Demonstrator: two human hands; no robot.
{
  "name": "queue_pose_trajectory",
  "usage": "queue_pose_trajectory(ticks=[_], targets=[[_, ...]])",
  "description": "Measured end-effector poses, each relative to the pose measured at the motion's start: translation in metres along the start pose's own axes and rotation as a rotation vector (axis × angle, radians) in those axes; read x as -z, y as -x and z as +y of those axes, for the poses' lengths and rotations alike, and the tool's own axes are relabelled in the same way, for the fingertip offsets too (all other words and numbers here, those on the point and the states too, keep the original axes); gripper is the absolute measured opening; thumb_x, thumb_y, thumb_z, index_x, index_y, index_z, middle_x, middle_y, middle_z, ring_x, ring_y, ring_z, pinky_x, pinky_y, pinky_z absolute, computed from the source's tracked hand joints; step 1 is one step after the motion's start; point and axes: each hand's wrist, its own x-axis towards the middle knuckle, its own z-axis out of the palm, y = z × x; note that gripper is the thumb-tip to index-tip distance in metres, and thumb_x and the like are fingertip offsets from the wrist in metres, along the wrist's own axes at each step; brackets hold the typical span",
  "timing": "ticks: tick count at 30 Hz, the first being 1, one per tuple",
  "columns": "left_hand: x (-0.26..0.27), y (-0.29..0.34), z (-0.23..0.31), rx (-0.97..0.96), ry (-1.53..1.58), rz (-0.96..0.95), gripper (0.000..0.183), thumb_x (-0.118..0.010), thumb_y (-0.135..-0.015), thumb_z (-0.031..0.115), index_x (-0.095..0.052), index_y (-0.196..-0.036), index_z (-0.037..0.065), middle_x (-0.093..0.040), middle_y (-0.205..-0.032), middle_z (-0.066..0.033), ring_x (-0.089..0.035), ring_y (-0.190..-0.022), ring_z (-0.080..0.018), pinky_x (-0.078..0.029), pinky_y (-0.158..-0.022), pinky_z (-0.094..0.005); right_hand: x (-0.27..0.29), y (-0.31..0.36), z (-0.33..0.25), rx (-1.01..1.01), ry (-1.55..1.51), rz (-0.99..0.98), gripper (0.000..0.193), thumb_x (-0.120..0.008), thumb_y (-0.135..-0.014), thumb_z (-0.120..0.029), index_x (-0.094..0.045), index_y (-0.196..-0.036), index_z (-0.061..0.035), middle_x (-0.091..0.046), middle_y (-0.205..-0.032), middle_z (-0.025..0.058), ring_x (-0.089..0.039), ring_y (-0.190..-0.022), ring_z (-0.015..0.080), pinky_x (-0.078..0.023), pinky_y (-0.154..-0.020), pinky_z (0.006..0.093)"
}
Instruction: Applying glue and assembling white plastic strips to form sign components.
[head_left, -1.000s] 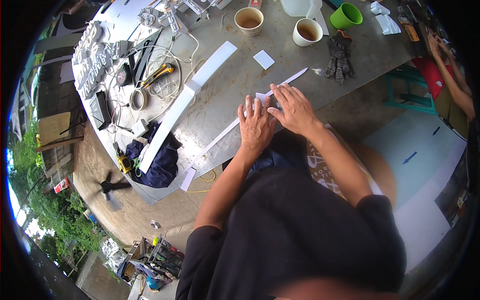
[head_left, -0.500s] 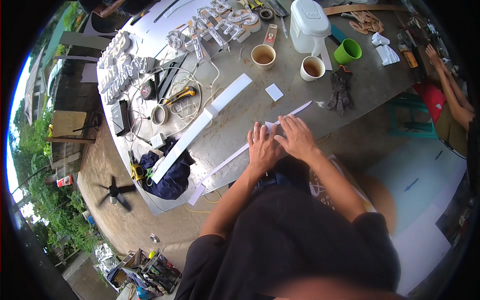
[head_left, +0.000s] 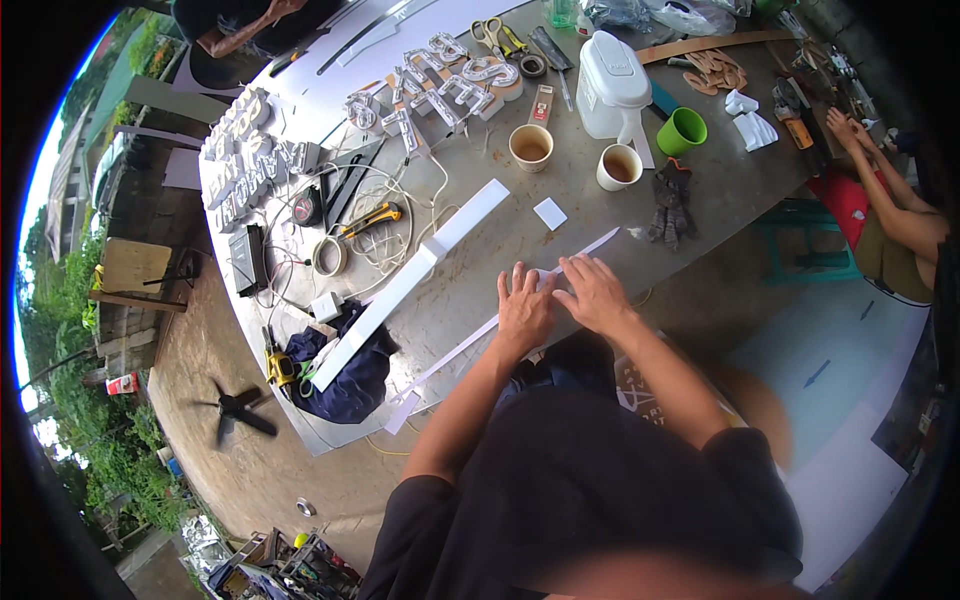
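A long, narrow white strip (head_left: 455, 351) lies slantwise along the near edge of the metal table. My left hand (head_left: 525, 312) rests on it, palm down with fingers spread. Beside it, my right hand (head_left: 597, 293) also lies on the strip, fingers stretched out and its thumb close to the left hand. Both hands cover the strip's middle; its pointed far end shows past my right fingers. A small white square piece (head_left: 550, 213) sits a little beyond my hands. To the left lies a wider white strip (head_left: 385, 312), with a step or joint partway along it.
Two paper cups (head_left: 531, 148) of brown drink, a green cup (head_left: 683, 131), a white pitcher (head_left: 610, 90) and dark gloves (head_left: 671, 205) stand or lie beyond. Left are a yellow cutter (head_left: 371, 219), tangled cables and wired letter shapes (head_left: 470, 90). Other people's arms (head_left: 880, 170) show at right and far left.
The whole view has shifted slightly, so the table sits lower in it. Both hands keep nearly the same place on the strip.
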Motion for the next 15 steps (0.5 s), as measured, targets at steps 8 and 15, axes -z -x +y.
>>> queue_pose_trajectory(ticks=[8,15], targets=[[0.011,-0.010,-0.001,-0.081,-0.067,-0.113,0.048,-0.058,-0.095,0.020,-0.058,-0.141,0.005,-0.058,-0.134,-0.0198,-0.040,-0.147,-0.0445,-0.019,-0.122,-0.0679,0.044,-0.012,-0.026,-0.013,0.098,-0.114,0.054,-0.071,-0.094,-0.030,-0.060,-0.140,-0.0036,-0.063,-0.137,0.0160,-0.054,-0.134,0.0365,-0.038,-0.116,0.0521],[0.028,0.015,0.009,-0.112,-0.147,0.104,0.054,-0.055,-0.097,0.021,-0.050,-0.148,0.002,-0.052,-0.139,-0.0196,-0.032,-0.151,-0.0433,-0.017,-0.124,-0.0691,0.276,-0.090,-0.249,0.600,-0.416,-0.400,0.041,-0.068,-0.087,-0.015,-0.070,-0.126,-0.0039,-0.071,-0.114,0.0143,-0.069,-0.106,0.0304,-0.056,-0.093,0.0408]])
